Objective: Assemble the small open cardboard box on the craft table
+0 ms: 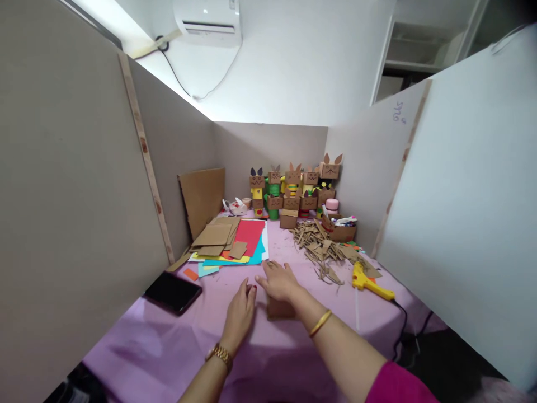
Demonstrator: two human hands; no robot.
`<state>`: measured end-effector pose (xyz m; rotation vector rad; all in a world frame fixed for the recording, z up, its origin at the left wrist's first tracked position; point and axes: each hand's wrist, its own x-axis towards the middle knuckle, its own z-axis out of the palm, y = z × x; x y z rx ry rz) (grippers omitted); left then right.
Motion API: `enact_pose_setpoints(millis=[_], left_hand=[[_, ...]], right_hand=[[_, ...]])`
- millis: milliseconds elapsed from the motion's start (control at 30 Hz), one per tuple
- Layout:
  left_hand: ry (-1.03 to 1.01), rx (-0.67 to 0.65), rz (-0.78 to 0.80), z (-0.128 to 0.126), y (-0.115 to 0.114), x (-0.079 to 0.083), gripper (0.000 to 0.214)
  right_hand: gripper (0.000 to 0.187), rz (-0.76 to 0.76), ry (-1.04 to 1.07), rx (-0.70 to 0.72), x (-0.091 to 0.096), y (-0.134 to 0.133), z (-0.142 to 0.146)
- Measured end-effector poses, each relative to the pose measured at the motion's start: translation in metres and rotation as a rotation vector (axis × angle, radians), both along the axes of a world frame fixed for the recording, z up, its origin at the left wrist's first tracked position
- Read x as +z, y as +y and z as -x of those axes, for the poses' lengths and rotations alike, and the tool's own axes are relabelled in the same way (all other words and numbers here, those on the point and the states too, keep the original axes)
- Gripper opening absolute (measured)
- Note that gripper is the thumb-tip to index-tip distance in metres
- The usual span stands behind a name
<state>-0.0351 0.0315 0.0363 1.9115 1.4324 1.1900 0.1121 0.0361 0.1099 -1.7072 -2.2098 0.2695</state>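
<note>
A small brown cardboard box (pixel 277 311) sits near the front of the table, partly hidden under my right hand and forearm. My right hand (pixel 278 281) reaches over the box with its fingers stretched out and spread; whether the palm presses on it I cannot tell. To the left of the box is my left hand (pixel 240 311), fingers extended, with nothing visible in it and a gap between it and the box. Beyond my hands lie cardboard pieces (pixel 213 235) on coloured paper sheets, among them a red sheet (pixel 250 235).
Cardboard animal figures (pixel 292 190) stand at the back. A heap of cardboard scraps (pixel 315 240) and a yellow glue gun (pixel 371 283) with a cord lie right. A dark tablet or phone (pixel 173 292) is at left. Partition walls enclose the pink tablecloth (pixel 168 341).
</note>
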Motion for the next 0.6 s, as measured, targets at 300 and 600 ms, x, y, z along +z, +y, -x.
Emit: enact_pose_setpoints(millis=[300,600], left_hand=[[0.038,-0.019,-0.024,0.000,0.008,0.000,0.034],[0.078,-0.040,-0.038,0.000,0.010,0.003,0.034]], right_hand=[[0.051,-0.028,-0.052,0.006,0.007,0.003,-0.002],[0.052,-0.005,-0.080,-0.016,0.015,0.000,-0.002]])
